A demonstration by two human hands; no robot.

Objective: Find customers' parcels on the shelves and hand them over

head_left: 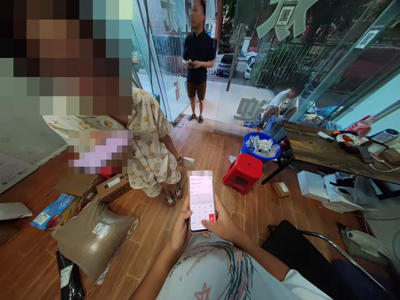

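A smartphone with a lit screen and a number keypad is held upright in front of my chest. My left hand wraps round its left edge, the thumb lying by the lower left of the screen. Round the lower right side curls my right hand, its thumb over the bottom keys. Both hands are closed on the phone. Part of the upper screen is blurred out.
A person in patterned clothes stands close on the left beside several parcels, one a big brown bag. Another person stands in the doorway. A red stool, a blue basin and a wooden table are on the right.
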